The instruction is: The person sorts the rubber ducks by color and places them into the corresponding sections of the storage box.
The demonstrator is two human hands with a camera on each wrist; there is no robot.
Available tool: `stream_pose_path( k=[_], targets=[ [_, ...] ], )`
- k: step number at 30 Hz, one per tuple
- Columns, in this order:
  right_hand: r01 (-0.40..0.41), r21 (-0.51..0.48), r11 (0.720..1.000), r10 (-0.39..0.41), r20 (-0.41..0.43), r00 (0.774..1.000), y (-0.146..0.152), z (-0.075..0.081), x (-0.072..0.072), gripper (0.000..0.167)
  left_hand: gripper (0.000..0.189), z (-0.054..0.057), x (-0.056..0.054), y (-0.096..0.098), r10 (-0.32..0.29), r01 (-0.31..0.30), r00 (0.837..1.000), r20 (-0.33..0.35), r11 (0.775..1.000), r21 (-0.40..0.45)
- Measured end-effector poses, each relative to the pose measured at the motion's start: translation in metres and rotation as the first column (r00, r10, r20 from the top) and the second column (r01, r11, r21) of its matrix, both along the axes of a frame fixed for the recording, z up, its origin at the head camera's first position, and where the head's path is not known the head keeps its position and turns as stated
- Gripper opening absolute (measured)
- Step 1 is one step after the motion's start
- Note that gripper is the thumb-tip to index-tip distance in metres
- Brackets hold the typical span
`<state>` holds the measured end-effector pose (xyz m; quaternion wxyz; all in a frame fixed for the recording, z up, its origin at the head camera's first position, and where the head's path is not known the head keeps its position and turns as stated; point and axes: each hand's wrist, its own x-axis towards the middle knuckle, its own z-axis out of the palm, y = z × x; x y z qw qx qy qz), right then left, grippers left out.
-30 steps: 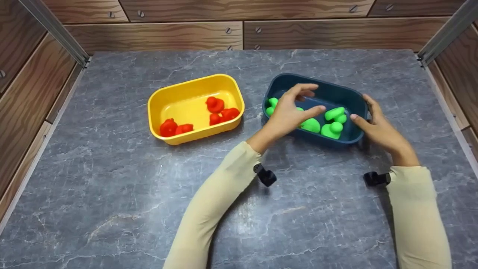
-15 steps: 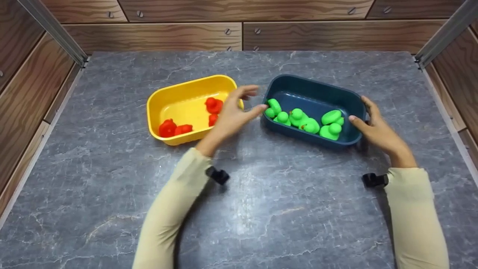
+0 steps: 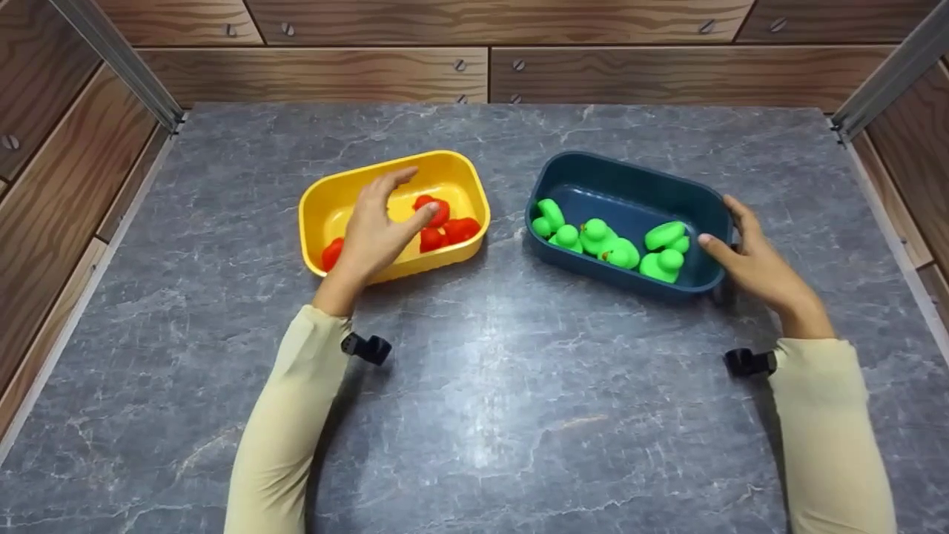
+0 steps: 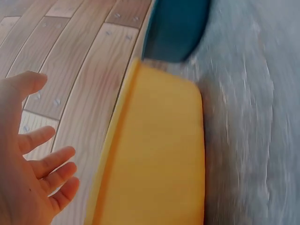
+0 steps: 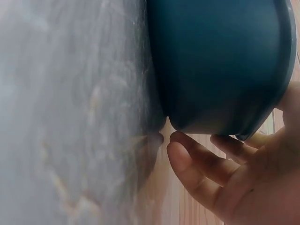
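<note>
My left hand [image 3: 374,233] hovers over the yellow bin [image 3: 445,258], fingers spread and slightly bent, holding nothing. Inside that bin lie several red rubber ducks [image 3: 461,230]; the hand hides part of the left group. In the left wrist view the hand [image 4: 33,159] is beside and above the bin's outer wall. At the right end of the dark blue bin [image 3: 623,196], my right hand [image 3: 767,271] holds the rim, thumb over the edge and fingers outside. Several green rubber ducks [image 3: 619,254] lie along the front of the blue bin.
The two bins stand apart on a grey marbled tabletop [image 3: 482,415]. Wood-patterned panels [image 3: 311,74] enclose the back and sides. A small black camera sits on each wrist, the left one [image 3: 367,348] and the right one [image 3: 749,362].
My left hand has moved left, from over the blue bin across the gap to above the yellow bin, exposing more green ducks. My right hand has stayed at the blue bin's right end.
</note>
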<state>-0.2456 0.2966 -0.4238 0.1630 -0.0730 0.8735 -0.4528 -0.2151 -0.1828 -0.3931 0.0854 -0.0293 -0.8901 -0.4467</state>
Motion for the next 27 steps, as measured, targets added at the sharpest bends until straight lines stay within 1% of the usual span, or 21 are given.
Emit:
stream_pose_path(
  k=[2,3,5,6,9,11,13,15,16,17,19,22,25,27],
  targets=[
    [-0.002,-0.003,1.000,0.002,-0.002,1.000,0.001,0.000,0.001,0.085,0.066,0.000,0.001,-0.005,0.023,-0.022,1.000,0.003,0.995,-0.099],
    [-0.002,-0.004,1.000,0.002,-0.005,1.000,0.001,0.000,0.001,0.085,0.068,0.000,0.002,-0.007,0.030,-0.029,1.000,0.005,0.989,-0.148],
    [0.000,-0.006,1.000,0.000,-0.012,1.000,0.001,0.000,0.001,0.084,0.071,0.002,0.002,-0.011,0.036,-0.034,0.999,0.002,0.968,-0.250],
    [0.000,-0.008,1.000,0.000,-0.015,1.000,0.001,0.000,0.001,0.084,0.073,0.002,0.002,-0.012,0.034,-0.032,0.999,0.002,0.953,-0.301],
    [0.000,-0.007,1.000,0.000,-0.022,1.000,0.001,0.000,0.001,0.084,0.079,0.002,0.003,-0.014,0.032,-0.021,0.999,0.016,0.896,-0.445],
    [-0.001,-0.004,1.000,0.001,-0.022,1.000,0.000,0.000,0.001,0.084,0.083,0.002,0.004,-0.015,0.033,-0.002,0.998,0.050,0.850,-0.526],
    [-0.002,-0.005,1.000,0.002,-0.024,1.000,-0.001,0.000,0.000,0.083,0.086,0.001,0.003,-0.016,0.046,0.018,0.995,0.092,0.806,-0.592],
    [-0.003,-0.007,1.000,0.002,-0.022,1.000,-0.001,0.000,0.000,0.083,0.087,0.000,0.002,-0.016,0.061,0.034,0.990,0.126,0.766,-0.642],
    [-0.003,-0.009,1.000,0.002,-0.021,1.000,-0.001,0.000,0.001,0.083,0.088,-0.001,0.002,-0.016,0.068,0.041,0.988,0.138,0.748,-0.662],
    [-0.002,-0.011,1.000,0.002,-0.020,1.000,-0.001,0.000,0.001,0.083,0.088,-0.001,0.001,-0.015,0.074,0.043,0.987,0.144,0.736,-0.676],
    [0.000,-0.011,1.000,0.000,-0.021,1.000,0.000,0.000,0.001,0.083,0.089,-0.002,-0.001,-0.014,0.084,0.040,0.986,0.143,0.715,-0.698],
    [0.006,-0.014,1.000,-0.006,-0.026,1.000,0.001,0.001,0.001,0.082,0.089,-0.004,-0.002,-0.011,0.087,0.036,0.987,0.134,0.695,-0.718],
    [0.043,-0.022,0.999,-0.044,-0.065,0.997,0.002,0.002,0.000,0.079,0.087,-0.005,-0.003,-0.009,0.082,0.032,0.989,0.122,0.686,-0.727],
    [0.086,-0.047,0.995,-0.090,-0.110,0.990,0.002,0.003,-0.001,0.076,0.087,-0.007,-0.004,-0.007,0.076,0.033,0.990,0.118,0.689,-0.724]
  ],
)
